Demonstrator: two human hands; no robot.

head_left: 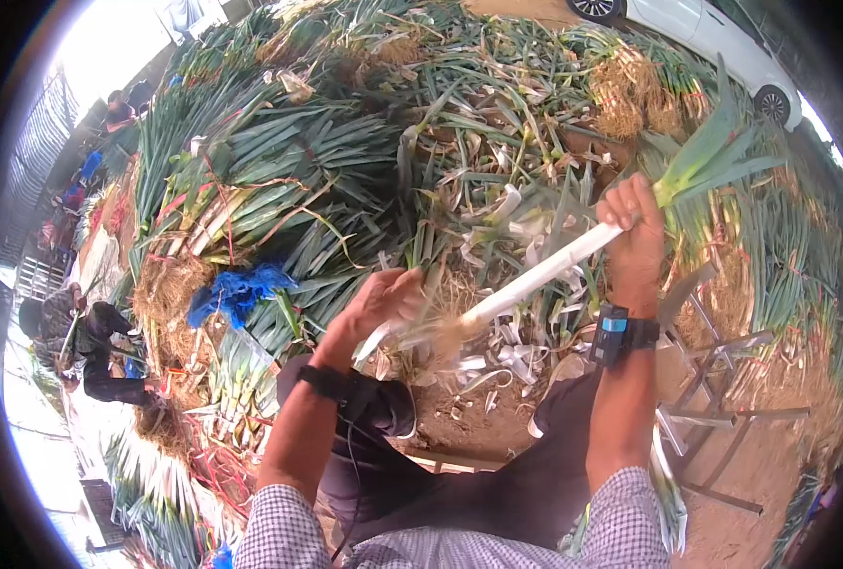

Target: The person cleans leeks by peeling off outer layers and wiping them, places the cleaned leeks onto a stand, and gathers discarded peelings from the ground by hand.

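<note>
leek gripped below its leaves by right hand. left hand curled beside blurred roots; whether anything's pinched can't be told. peelings strewn below.

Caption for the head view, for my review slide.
A leek in the grip of the right hand, its roots near the left hand, amid heaped leeks.

Brown dirt ground, scattered peeled leaves, heaped bundles of leeks, a metal frame
</note>
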